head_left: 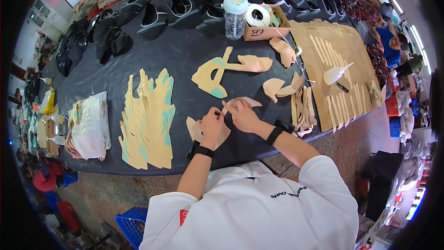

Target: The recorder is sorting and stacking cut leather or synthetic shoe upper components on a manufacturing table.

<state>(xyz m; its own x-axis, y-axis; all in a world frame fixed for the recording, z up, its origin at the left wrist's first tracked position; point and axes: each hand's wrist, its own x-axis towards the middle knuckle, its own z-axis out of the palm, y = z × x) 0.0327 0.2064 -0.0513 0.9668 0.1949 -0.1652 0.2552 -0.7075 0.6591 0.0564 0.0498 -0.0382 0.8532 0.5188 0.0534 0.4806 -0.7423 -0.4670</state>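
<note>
Near the table's front edge, my left hand (212, 124) and my right hand (243, 115) meet over a beige cut shoe-upper piece (224, 135). My left fingers are closed on its strap part, and my right fingers pinch it beside them. Its ends stick out on both sides of my hands; the middle is hidden under the fingers. Just beyond lies a similar curved upper piece (208, 75) with green patches. To the right rests another curved piece (274, 87), near a pile of folded pieces (303, 109). A large overlapping stack of beige pieces (150, 120) is left of my hands.
A cardboard sheet (323, 97) on the right carries rows of strips, a white glue bottle (334, 75) and a black pen (342, 87). Behind stand a tumbler (235, 21), a small carton (259, 33) and black shoes (178, 7). A plastic-wrapped bundle (90, 125) lies far left.
</note>
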